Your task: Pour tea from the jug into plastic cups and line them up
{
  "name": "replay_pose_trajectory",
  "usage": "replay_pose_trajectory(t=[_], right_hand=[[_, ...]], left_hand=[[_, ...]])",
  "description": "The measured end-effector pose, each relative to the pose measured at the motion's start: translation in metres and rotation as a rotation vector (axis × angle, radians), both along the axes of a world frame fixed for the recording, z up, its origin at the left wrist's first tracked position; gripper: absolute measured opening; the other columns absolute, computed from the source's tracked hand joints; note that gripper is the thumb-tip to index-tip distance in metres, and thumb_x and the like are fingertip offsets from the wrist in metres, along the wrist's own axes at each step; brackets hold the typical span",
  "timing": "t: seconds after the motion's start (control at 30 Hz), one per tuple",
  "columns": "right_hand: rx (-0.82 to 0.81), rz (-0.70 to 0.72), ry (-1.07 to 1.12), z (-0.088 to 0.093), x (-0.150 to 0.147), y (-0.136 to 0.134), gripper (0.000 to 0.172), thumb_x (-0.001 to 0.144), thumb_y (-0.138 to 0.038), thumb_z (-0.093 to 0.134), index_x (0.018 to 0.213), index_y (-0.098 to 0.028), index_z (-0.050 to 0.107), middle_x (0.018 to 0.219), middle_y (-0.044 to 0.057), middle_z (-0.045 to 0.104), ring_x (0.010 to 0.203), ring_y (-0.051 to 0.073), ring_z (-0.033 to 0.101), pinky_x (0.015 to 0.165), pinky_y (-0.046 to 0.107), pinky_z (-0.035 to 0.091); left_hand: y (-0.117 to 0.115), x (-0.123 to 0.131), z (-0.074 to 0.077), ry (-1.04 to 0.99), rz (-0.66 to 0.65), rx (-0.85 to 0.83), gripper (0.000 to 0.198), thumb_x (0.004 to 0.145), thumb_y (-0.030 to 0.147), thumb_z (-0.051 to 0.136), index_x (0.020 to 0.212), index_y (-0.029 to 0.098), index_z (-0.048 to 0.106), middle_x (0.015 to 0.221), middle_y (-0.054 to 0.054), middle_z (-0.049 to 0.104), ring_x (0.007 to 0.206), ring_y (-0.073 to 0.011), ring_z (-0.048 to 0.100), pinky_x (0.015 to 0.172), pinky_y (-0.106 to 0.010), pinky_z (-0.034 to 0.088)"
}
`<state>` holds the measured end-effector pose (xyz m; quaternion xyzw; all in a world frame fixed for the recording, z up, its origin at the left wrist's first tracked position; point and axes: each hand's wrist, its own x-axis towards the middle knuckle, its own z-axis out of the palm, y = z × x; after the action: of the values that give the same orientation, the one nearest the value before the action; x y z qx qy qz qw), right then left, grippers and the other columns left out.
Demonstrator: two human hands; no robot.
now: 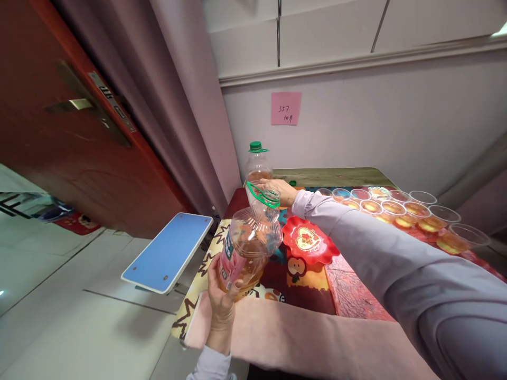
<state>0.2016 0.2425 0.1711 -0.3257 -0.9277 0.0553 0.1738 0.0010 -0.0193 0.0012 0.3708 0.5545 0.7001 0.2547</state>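
Observation:
A large clear plastic bottle [257, 229] with a pink label and amber liquid stands near the table's left side. My left hand [222, 290] is wrapped round its lower part. Its neck carries a green carry ring [263, 196], and no cap shows on its mouth. Behind it is a second bottle [259, 164] with a green cap, also holding amber liquid. My right hand [279, 189] reaches across to this rear bottle, its fingers curled against the side; the near bottle's ring partly hides them. A red wavy-edged plate [311, 240] lies right of the near bottle.
Several clear cups [394, 207], many holding amber liquid, stand in rows at the table's right. A loose green cap [292, 183] lies behind my right wrist. A blue-topped stool [170, 250] stands left of the table, near an open door [75, 137]. A pink cloth [301, 330] covers the front edge.

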Motion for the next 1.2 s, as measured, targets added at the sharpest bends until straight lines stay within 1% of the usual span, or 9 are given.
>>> replay_pose_trajectory(t=[0.2, 0.47, 0.63, 0.7, 0.77, 0.87, 1.0, 1.1, 1.2], right_hand=[[-0.003, -0.005, 0.068, -0.01, -0.002, 0.008, 0.017, 0.106, -0.024, 0.069, 0.117, -0.02, 0.081, 0.12, 0.013, 0.081, 0.107, 0.027, 0.077, 0.09, 0.034, 0.054], [-0.007, -0.047, 0.235, -0.01, 0.001, 0.007, 0.01, 0.098, -0.018, 0.072, 0.106, -0.017, 0.079, 0.112, 0.011, 0.077, 0.098, 0.024, 0.073, 0.091, 0.033, 0.053], [0.085, -0.137, 0.444, 0.011, 0.011, 0.003, 0.011, 0.104, -0.025, 0.065, 0.1, -0.02, 0.075, 0.104, 0.007, 0.074, 0.095, 0.023, 0.067, 0.092, 0.035, 0.053], [0.167, -0.193, 0.531, 0.021, 0.028, -0.005, 0.01, 0.105, -0.025, 0.065, 0.1, -0.022, 0.073, 0.104, 0.006, 0.073, 0.092, 0.022, 0.066, 0.091, 0.034, 0.052], [0.253, -0.212, 0.579, 0.023, 0.055, -0.018, 0.01, 0.106, -0.028, 0.066, 0.1, -0.023, 0.073, 0.101, 0.005, 0.073, 0.086, 0.02, 0.065, 0.086, 0.033, 0.052], [0.3, -0.151, 0.516, 0.0, 0.103, -0.049, 0.013, 0.107, -0.032, 0.069, 0.099, -0.023, 0.073, 0.092, 0.003, 0.073, 0.08, 0.019, 0.065, 0.077, 0.031, 0.05], [0.204, -0.157, 0.338, -0.06, 0.151, -0.09, 0.018, 0.111, -0.033, 0.064, 0.1, -0.023, 0.076, 0.091, 0.005, 0.075, 0.077, 0.018, 0.068, 0.071, 0.028, 0.048], [0.113, -0.187, 0.28, -0.099, 0.166, -0.106, 0.02, 0.111, -0.031, 0.064, 0.099, -0.023, 0.076, 0.095, 0.007, 0.078, 0.08, 0.019, 0.071, 0.071, 0.027, 0.049], [0.064, -0.233, 0.227, -0.118, 0.169, -0.11, 0.017, 0.111, -0.029, 0.065, 0.101, -0.022, 0.077, 0.101, 0.008, 0.081, 0.085, 0.02, 0.074, 0.073, 0.028, 0.049]], left_hand=[[0.0, -0.002, -0.004, -0.041, -0.04, 0.015, 0.092, 0.062, 0.052, 0.098, 0.146, 0.032, 0.067, 0.15, -0.009, 0.069, 0.148, -0.0422, 0.059, 0.128, -0.063, 0.042], [-0.001, -0.003, -0.005, -0.04, -0.056, 0.02, 0.089, 0.066, 0.05, 0.097, 0.147, 0.033, 0.066, 0.152, -0.009, 0.068, 0.15, -0.0444, 0.056, 0.129, -0.063, 0.04], [-0.001, -0.002, -0.003, -0.028, -0.052, 0.012, 0.09, 0.066, 0.052, 0.097, 0.148, 0.033, 0.064, 0.155, -0.01, 0.065, 0.152, -0.0425, 0.053, 0.131, -0.062, 0.038], [-0.001, -0.002, -0.002, -0.023, -0.04, 0.011, 0.094, 0.065, 0.054, 0.097, 0.149, 0.028, 0.063, 0.157, -0.013, 0.063, 0.154, -0.043, 0.052, 0.131, -0.059, 0.038], [-0.001, -0.001, -0.001, -0.019, -0.042, 0.0, 0.098, 0.064, 0.056, 0.097, 0.15, 0.025, 0.06, 0.158, -0.016, 0.061, 0.154, -0.0433, 0.051, 0.13, -0.058, 0.039], [0.0, 0.0, 0.0, -0.015, -0.052, -0.011, 0.099, 0.065, 0.056, 0.096, 0.151, 0.025, 0.058, 0.16, -0.015, 0.06, 0.154, -0.042, 0.051, 0.13, -0.055, 0.04], [0.001, 0.002, 0.002, -0.021, -0.041, -0.005, 0.097, 0.065, 0.055, 0.096, 0.149, 0.026, 0.059, 0.161, -0.015, 0.058, 0.155, -0.0415, 0.049, 0.13, -0.054, 0.038], [0.002, 0.004, 0.004, -0.015, -0.018, -0.009, 0.098, 0.063, 0.055, 0.097, 0.148, 0.025, 0.06, 0.159, -0.015, 0.059, 0.155, -0.0429, 0.049, 0.131, -0.057, 0.036], [0.002, 0.004, 0.005, -0.014, -0.017, -0.008, 0.099, 0.064, 0.055, 0.097, 0.15, 0.026, 0.06, 0.16, -0.014, 0.059, 0.156, -0.043, 0.049, 0.131, -0.057, 0.035]])
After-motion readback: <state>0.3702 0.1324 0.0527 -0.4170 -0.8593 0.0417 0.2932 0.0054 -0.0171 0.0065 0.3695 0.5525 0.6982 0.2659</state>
